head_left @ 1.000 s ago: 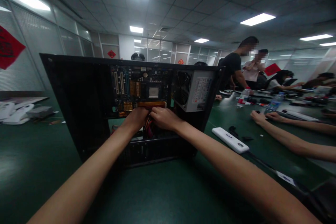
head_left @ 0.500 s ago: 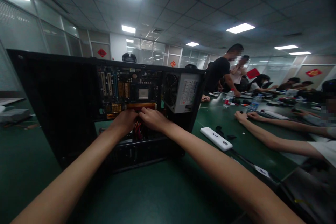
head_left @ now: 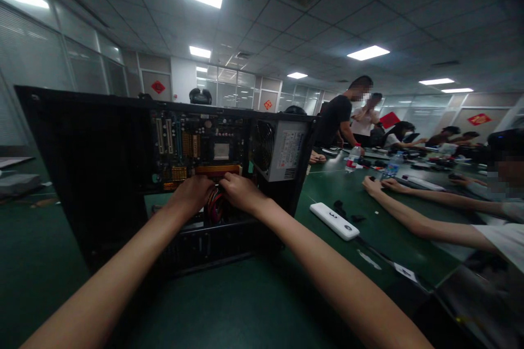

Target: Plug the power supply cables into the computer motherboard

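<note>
A black computer case (head_left: 77, 174) stands open-sided in front of me, with a motherboard (head_left: 204, 124) and a silver power supply (head_left: 289, 150) inside. My left hand (head_left: 194, 195) and my right hand (head_left: 242, 192) reach in at the motherboard's lower edge, just below the orange memory slots (head_left: 221, 171). Fingers on both hands are curled, their tips hidden or too dark to make out. Between the hands a bundle of coloured cables (head_left: 214, 208) hangs down. What the fingertips pinch, if anything, is not visible.
A white power strip (head_left: 334, 221) lies on the green table (head_left: 262, 305) right of the case, with small black parts beside it. Farther right, a co-worker's arms (head_left: 426, 218) rest on the table near plastic bottles (head_left: 353, 158). Other people stand and sit behind.
My hands have parted slightly at the fingertips, and more of the coloured cables shows between them. The whole view has shifted a little.
</note>
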